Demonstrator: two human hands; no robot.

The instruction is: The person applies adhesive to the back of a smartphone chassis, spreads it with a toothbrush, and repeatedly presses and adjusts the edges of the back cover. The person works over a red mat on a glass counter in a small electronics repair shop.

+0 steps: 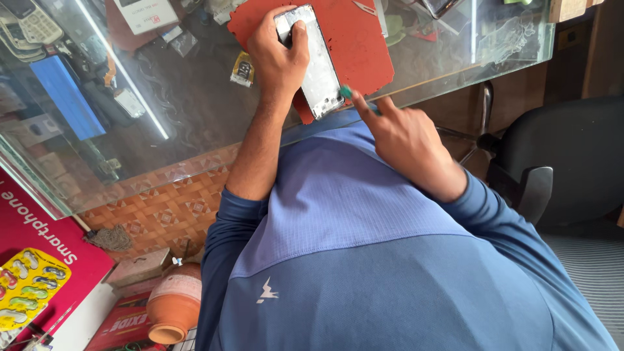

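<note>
My left hand presses down on an opened phone body, silver inside, which lies on a worn red mat on the glass counter. The thumb rests across the phone's far end. My right hand is at the phone's near corner, fingers pinched on a small green tool whose tip touches that corner. My blue long-sleeved shirt fills the lower part of the view.
Under the glass lie a blue panel, old handsets and small parts. A black office chair stands at the right. On the floor at left sit a clay pot, a red poster and boxes.
</note>
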